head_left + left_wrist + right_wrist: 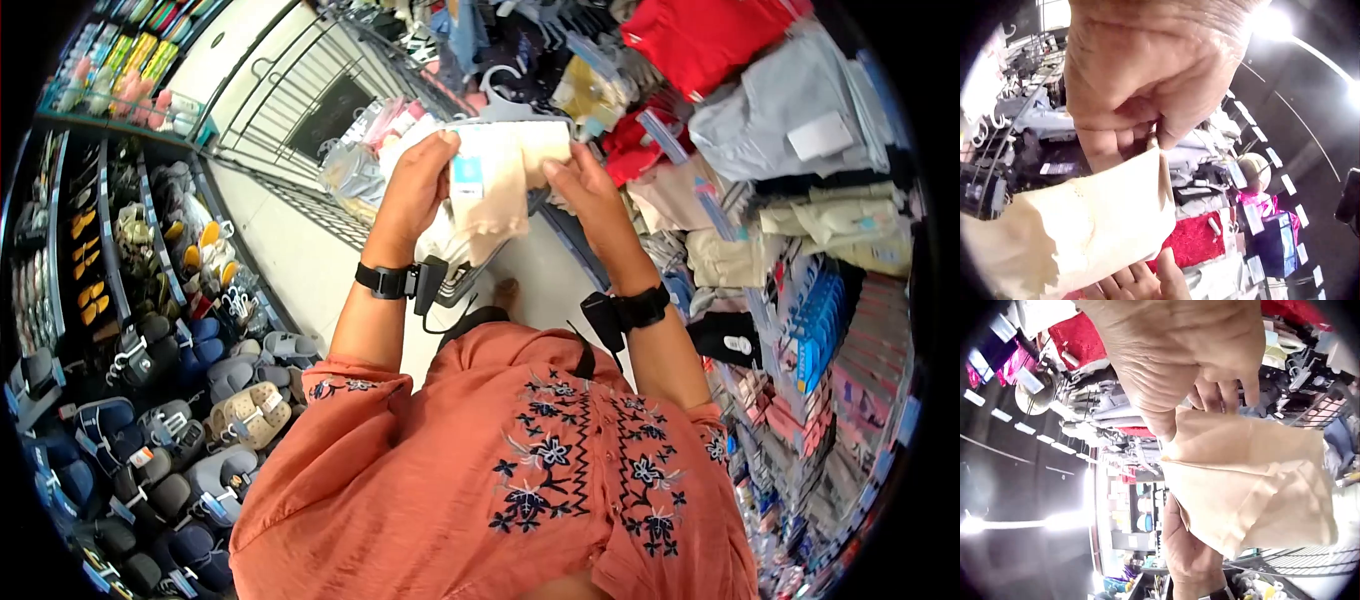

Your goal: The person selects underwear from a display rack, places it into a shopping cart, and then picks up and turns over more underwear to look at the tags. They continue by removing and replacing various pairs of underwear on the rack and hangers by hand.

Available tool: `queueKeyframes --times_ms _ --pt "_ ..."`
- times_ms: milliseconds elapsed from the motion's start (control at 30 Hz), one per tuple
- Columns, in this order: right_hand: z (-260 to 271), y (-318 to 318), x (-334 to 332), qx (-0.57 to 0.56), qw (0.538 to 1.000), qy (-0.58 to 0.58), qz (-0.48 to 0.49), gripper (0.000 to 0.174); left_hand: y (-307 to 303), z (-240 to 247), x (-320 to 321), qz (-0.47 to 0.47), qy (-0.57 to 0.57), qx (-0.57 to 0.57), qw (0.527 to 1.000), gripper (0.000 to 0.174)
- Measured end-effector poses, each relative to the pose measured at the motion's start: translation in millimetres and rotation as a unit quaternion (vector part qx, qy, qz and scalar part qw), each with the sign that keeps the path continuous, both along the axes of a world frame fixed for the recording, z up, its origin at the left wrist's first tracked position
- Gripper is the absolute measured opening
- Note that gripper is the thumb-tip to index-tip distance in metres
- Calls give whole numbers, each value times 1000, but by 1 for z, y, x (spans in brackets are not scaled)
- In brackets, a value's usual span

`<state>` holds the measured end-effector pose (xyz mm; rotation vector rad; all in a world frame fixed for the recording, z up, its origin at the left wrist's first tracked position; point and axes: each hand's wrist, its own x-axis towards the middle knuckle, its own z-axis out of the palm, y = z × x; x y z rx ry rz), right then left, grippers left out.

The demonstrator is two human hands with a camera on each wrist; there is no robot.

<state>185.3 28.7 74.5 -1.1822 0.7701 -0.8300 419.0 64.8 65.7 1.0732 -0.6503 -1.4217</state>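
Observation:
A cream garment [505,205] with a wavy hem hangs between my two hands, in front of my body. A blue and white tag [467,172] shows on its front. My left hand [418,185] pinches the left end of its top edge between thumb and fingers. At the right end, my right hand [592,190] grips the same edge, thumb on the near side. From the left wrist, the garment [1116,212] looks folded and thin. The right wrist view shows the cloth [1254,475] spread out below my right hand. A grey hanger [507,95] appears just beyond it.
A wire shopping cart [290,150] stands ahead to the left, with packaged goods [360,165] at its near end. Racks of slippers [250,415] line the left side. On the right, folded clothes [800,110] and hanging packs [820,320] crowd close to my right arm.

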Motion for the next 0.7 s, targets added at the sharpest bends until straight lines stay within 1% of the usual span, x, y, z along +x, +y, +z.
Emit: queueKeyframes --times_ms 33,133,167,267,300,367,433,567,667,700 --pt "-3 4 -4 7 999 -24 -33 46 1 12 -15 -23 -21 5 999 20" --pt "-10 14 -32 86 994 -32 -59 38 -5 14 -44 -61 -27 11 998 21" --pt "-16 18 -40 95 991 -37 -86 35 -7 12 -52 -78 -28 0 997 24" --pt "-15 33 -65 113 984 -59 -121 35 -6 25 -80 -108 -25 12 994 27" --pt "-15 38 -73 118 982 -66 -132 36 -9 22 -82 -149 -46 2 988 31" --pt "-16 48 -88 127 976 -83 -154 36 -10 18 -96 -182 -35 3 983 33" --pt "-17 58 -104 138 971 -84 -179 36 -9 27 -113 -213 -32 4 977 36" --pt "-25 83 -134 129 961 -94 -228 36 -9 28 -144 -267 -20 0 964 37" --pt "-20 102 -151 140 945 -95 -281 35 -9 25 -168 -308 -26 2 951 37" --pt "-20 108 -156 138 944 -89 -287 35 -5 31 -179 -307 -35 7 951 36"
